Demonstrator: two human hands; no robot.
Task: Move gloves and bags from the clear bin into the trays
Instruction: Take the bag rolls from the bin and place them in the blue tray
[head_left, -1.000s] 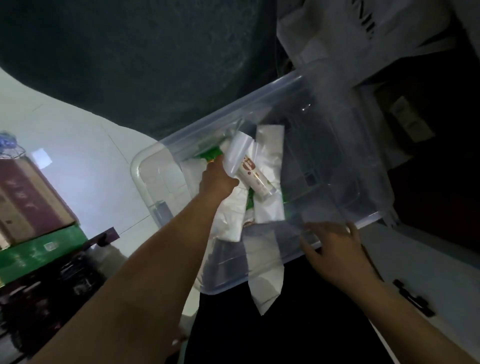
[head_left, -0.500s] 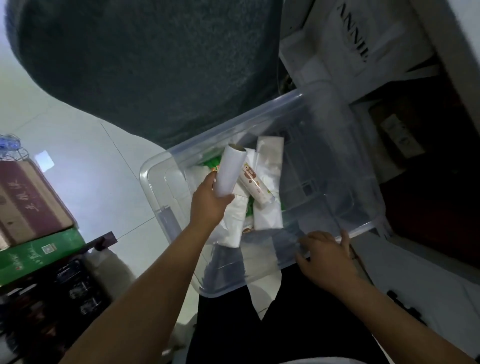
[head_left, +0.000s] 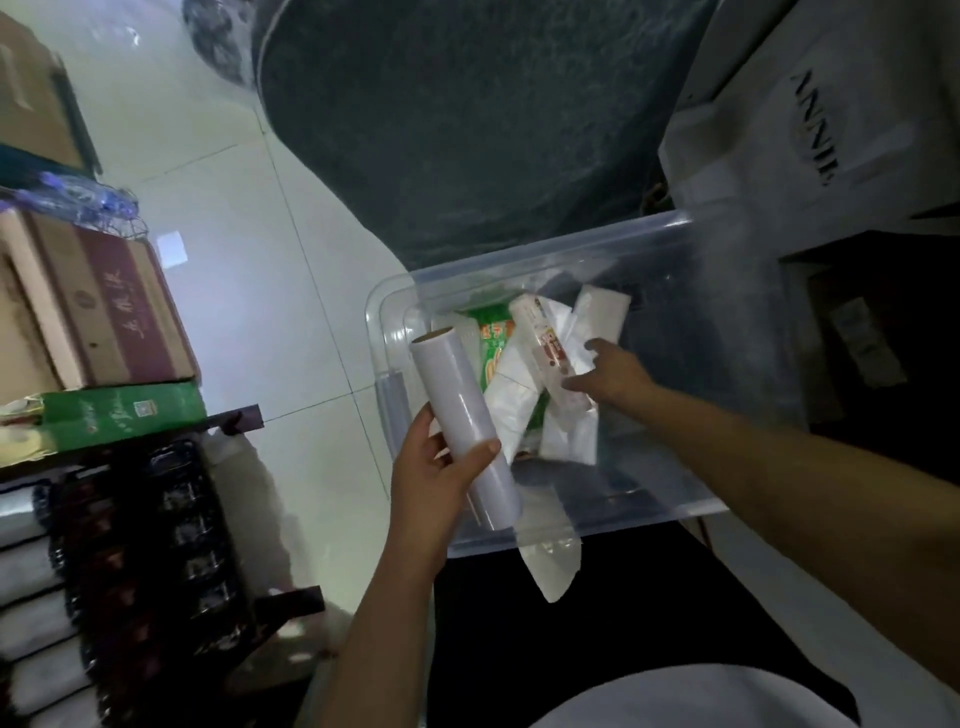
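My left hand (head_left: 434, 475) is shut on a pale grey roll of bags (head_left: 462, 415), held tilted above the left end of the clear bin (head_left: 670, 499). My right hand (head_left: 610, 371) is inside the bin, its fingers touching a white tube-shaped pack with red print (head_left: 548, 353). Under that pack lie white plastic bags (head_left: 514, 410) and a green printed packet (head_left: 491, 338). One white bag (head_left: 553, 566) hangs over the bin's near rim. Whether the right hand's fingers are closed around the pack is unclear.
The bin rests on my dark lap. A dark grey cushion (head_left: 467, 119) lies beyond it and a white box with lettering (head_left: 810, 124) at the right. Stacked cardboard boxes (head_left: 98, 312) and a dark rack (head_left: 150, 571) stand on the tiled floor at the left.
My left hand has lifted the roll out of the bin toward the left. My right hand left the bin's near rim and reached inside onto the white pack.
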